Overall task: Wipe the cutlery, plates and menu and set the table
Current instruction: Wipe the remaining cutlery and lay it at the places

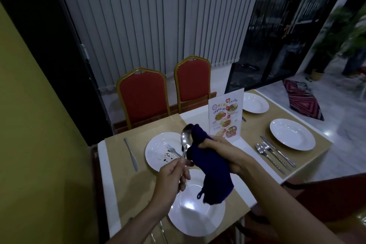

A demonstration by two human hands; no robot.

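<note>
My left hand (174, 174) grips the handle of a steel spoon (186, 138), bowl up, above the table. My right hand (221, 151) holds a dark blue cloth (212, 170) bunched against the spoon's bowl; the rest of the cloth hangs down. Beneath them a white plate (158, 150) carries crumbs and a fork (172, 150). A clean white plate (196, 212) lies nearest me. A table knife (131, 153) lies left of the crumbed plate. The standing menu (225, 117) is behind my hands.
Two more white plates (292, 133) (255, 102) sit on the right half of the table, with a spoon, fork and knife (274, 153) laid beside the nearer one. Two red chairs (143, 95) stand at the far side. A yellow wall runs along the left.
</note>
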